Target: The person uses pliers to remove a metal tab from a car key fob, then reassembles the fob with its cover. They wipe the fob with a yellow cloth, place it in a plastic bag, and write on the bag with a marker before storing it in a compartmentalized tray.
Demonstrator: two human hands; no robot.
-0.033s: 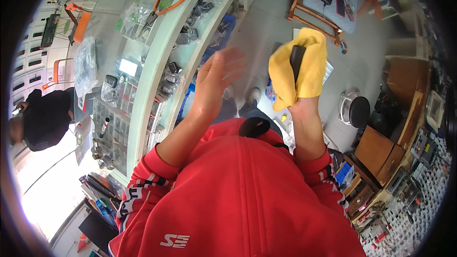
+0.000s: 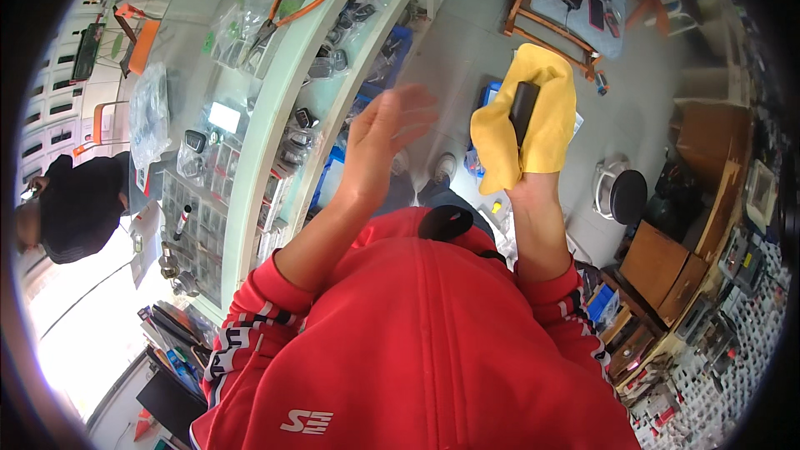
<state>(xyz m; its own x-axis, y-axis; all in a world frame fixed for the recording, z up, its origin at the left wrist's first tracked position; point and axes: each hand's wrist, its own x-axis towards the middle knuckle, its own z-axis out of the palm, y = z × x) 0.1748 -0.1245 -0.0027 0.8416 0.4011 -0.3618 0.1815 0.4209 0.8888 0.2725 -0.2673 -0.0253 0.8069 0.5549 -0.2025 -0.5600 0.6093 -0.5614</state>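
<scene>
My left hand (image 2: 385,135) is raised on the left with its fingers stretched out and holds nothing. Its fingertips are a little smeared by motion. To its right, my right hand (image 2: 532,187) is up at about the same height, draped with a yellow cloth (image 2: 552,121). A dark, smooth, oblong object (image 2: 523,108) lies in the folds of the cloth, partly wrapped; its kind does not show. The cloth hides the fingers of my right hand. A gap separates the two hands.
A glass display counter (image 2: 275,137) curves along the left, holding key fobs (image 2: 293,150) and orange-handled pliers (image 2: 268,29). A person in black (image 2: 87,208) is behind it. A round black stool (image 2: 627,196) stands right, near brown cabinets (image 2: 662,271). A wooden-framed chair (image 2: 546,29) is ahead.
The yellow cloth has spread somewhat wider around the dark object, which shows more fully. My left fingers have shifted slightly to the right.
</scene>
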